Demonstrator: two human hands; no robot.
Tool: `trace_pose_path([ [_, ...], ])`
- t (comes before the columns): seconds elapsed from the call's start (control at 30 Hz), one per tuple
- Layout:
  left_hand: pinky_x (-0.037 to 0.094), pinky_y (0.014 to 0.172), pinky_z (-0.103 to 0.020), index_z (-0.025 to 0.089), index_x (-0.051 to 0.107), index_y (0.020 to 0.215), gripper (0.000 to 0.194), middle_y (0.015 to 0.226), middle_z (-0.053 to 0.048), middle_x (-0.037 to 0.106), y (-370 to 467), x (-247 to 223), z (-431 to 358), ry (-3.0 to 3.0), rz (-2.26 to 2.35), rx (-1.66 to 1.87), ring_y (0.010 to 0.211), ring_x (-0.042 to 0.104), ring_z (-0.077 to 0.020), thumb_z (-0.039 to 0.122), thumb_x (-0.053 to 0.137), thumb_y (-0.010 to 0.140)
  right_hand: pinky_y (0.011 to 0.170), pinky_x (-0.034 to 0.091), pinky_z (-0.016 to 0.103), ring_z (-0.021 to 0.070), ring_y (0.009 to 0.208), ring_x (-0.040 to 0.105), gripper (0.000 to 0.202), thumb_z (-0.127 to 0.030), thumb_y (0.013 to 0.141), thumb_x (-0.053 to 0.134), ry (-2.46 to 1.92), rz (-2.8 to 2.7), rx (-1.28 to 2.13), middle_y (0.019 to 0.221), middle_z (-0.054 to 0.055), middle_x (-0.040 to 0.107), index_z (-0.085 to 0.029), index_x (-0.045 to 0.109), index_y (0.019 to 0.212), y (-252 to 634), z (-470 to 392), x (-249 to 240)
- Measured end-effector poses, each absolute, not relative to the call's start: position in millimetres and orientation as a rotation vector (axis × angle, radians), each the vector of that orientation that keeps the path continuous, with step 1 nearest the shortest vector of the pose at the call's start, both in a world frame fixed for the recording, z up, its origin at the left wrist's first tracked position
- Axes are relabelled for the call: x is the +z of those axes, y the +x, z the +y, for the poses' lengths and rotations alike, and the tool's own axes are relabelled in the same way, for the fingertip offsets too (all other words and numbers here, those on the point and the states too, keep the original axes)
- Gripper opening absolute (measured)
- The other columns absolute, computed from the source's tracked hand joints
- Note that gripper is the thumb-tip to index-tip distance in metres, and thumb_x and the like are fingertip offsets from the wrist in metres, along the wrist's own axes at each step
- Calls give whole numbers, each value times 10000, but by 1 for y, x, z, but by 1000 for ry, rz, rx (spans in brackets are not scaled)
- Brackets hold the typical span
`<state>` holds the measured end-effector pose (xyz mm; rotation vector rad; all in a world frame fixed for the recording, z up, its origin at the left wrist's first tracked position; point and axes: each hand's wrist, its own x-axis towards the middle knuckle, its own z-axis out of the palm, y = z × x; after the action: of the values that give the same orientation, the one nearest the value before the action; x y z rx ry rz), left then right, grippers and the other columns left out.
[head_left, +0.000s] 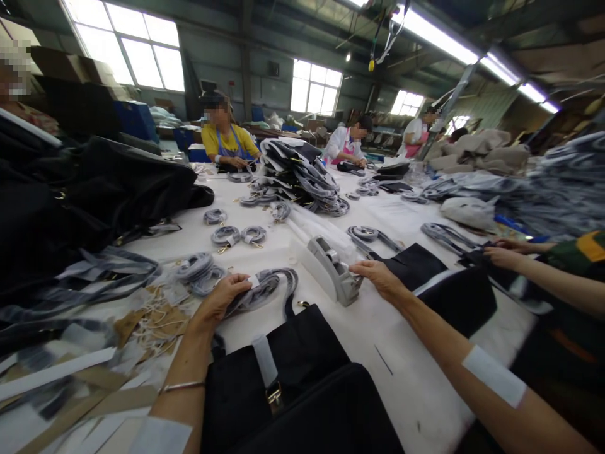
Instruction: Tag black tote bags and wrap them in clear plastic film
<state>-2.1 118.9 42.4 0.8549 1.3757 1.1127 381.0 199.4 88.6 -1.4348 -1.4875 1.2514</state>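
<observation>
**Black bag [312, 350] closest to me, strap bundle [262, 294] in my left hand [222, 299]!**

Here it is, the bag, flap toward me, just below and between my two sets of fingers, a gold buckle [274, 396] gleaming on its front. Up to my left fingers: they're curled in, thumb pressed down, with a firm hold on the grey, wrapped strap bundle beside its white band. From that grip the strap loops right and drops toward the bag's top edge, where a gold clasp [303, 304] shows.

Across to my right hand [380, 277]! Thumb and fingertips come close together at the near end of the grey tape dispenser [333, 271]; whether any tape is pinched between them, I cannot tell.

Beyond my left fingers, two coiled straps [239, 236] sit side by side on the white table [401, 378], and farther off rises a bag pile [297, 170]. Left of those same fingers, a tangle of strings and brown tags [151, 321]. Right of my right fingers lies another black bag [460, 302], and past it a co-worker's hands [508, 255] are busy on dark material.
</observation>
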Motion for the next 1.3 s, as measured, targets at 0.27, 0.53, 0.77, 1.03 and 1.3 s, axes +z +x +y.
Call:
trace_pose_path([
  [0.27, 428, 548, -237, 129, 642, 834, 436, 641, 4, 673, -2, 45, 118, 825, 1364, 1108, 545, 582, -138, 351, 786, 489, 597, 442, 304, 167, 585, 569, 307, -433, 584, 767, -1542, -1254, 1156, 631, 33, 659, -151, 682, 671, 406, 154, 63],
  [0.53, 399, 521, -222, 121, 632, 801, 397, 602, 12, 640, -2, 39, 119, 850, 1348, 1130, 511, 539, -115, 356, 758, 506, 644, 477, 286, 195, 726, 643, 351, -455, 610, 772, -1587, -1251, 1059, 746, 66, 707, -137, 730, 753, 421, 137, 44],
  [0.77, 377, 521, -224, 128, 631, 774, 338, 597, 22, 614, 0, 33, 120, 855, 1370, 1187, 507, 510, -105, 320, 729, 514, 591, 489, 272, 161, 631, 634, 394, -426, 667, 782, -1175, -1455, 1368, 730, 59, 708, -138, 707, 926, 310, 116, 97],
  [1.03, 399, 607, -240, 127, 612, 764, 332, 642, 13, 626, 3, 34, 117, 918, 1305, 1250, 591, 544, -118, 333, 740, 537, 536, 469, 233, 140, 569, 633, 518, -330, 710, 714, -868, -1604, 1498, 644, -13, 683, -143, 535, 1159, 165, 137, 89],
  [1.3, 380, 580, -238, 123, 609, 750, 339, 622, 23, 602, 5, 29, 123, 900, 1348, 1280, 562, 513, -105, 328, 759, 526, 444, 474, 234, 164, 515, 645, 285, -303, 686, 668, -1227, -1608, 1338, 598, -20, 669, -205, 491, 887, 147, 158, 45],
])
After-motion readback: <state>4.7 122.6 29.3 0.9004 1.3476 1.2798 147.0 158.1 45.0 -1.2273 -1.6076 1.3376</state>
